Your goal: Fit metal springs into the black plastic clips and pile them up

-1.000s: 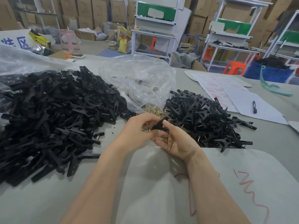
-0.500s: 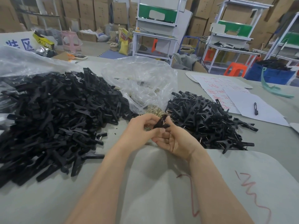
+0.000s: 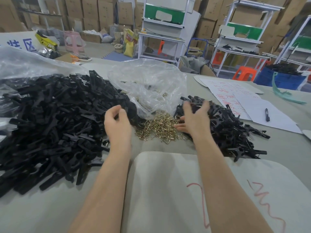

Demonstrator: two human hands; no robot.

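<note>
Both forearms are bare and stretch forward side by side, well apart. The left hand (image 3: 117,122) is raised with its back toward the viewer, fingers (image 3: 121,112) loosely curled inward, thumb near the fingertips, nothing visible in its grip. The right hand (image 3: 195,118) reaches further out, palm turned down and left, fingers spread wide and slightly blurred, thumb pointing left and holding nothing
</note>
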